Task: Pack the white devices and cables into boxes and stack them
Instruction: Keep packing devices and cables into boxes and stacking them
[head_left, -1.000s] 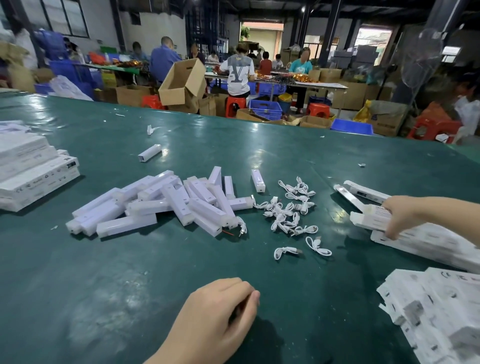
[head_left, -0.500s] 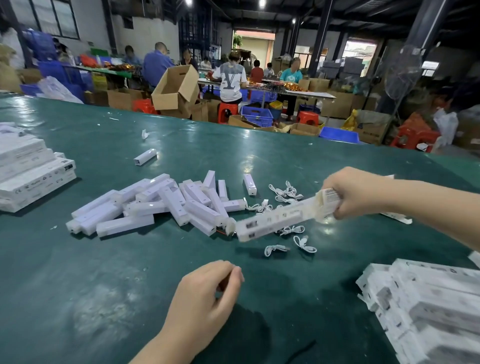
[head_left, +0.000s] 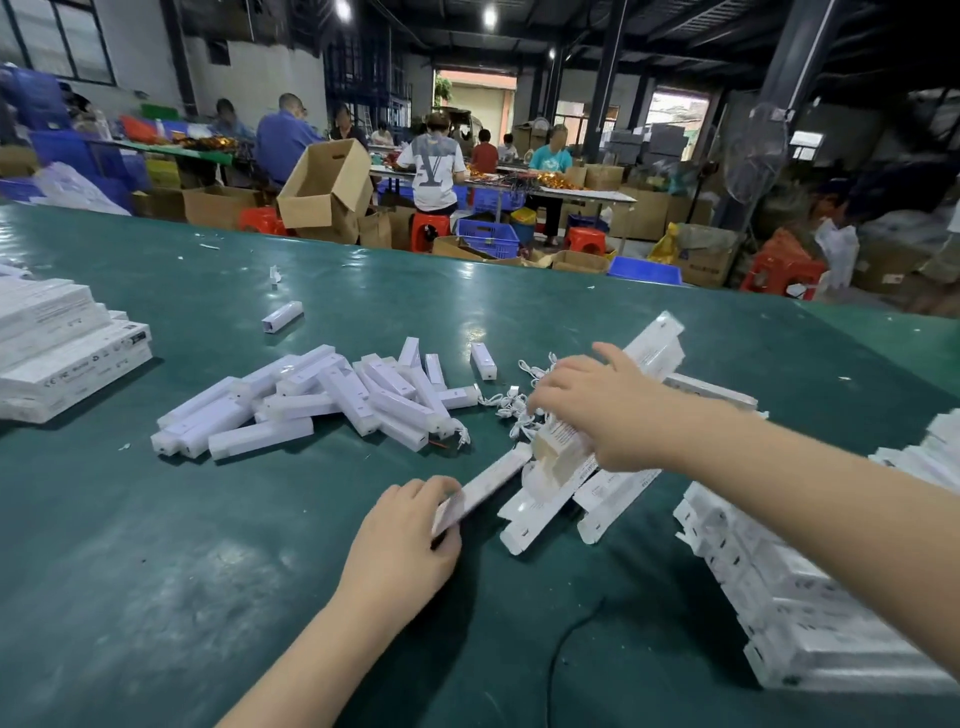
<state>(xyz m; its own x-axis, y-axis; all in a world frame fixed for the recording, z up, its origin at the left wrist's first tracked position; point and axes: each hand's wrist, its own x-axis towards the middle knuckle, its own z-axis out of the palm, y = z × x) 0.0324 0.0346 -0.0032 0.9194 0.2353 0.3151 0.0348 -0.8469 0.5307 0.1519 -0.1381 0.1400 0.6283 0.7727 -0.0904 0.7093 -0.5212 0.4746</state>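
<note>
A pile of white bar-shaped devices (head_left: 332, 400) lies mid-table, with a tangle of small white cables (head_left: 511, 402) to its right. My left hand (head_left: 402, 540) grips the near end of a long flat white box (head_left: 483, 486). My right hand (head_left: 597, 410) holds the box's far end, its fingers partly spread over the cables. Two more flat unfolded boxes (head_left: 608, 493) lie just under and right of that box. A stack of packed white boxes (head_left: 62, 348) sits at the left edge.
A heap of flat unfolded boxes (head_left: 779, 582) fills the near right of the green table (head_left: 156, 571). One lone device (head_left: 282, 316) lies farther back. A black cord (head_left: 566, 644) runs toward me. Beyond the table people work among cardboard cartons (head_left: 324, 187).
My right hand carried a flat box from the right pile toward the centre. My left hand moved forward from the near table and took hold of the box's near end.
</note>
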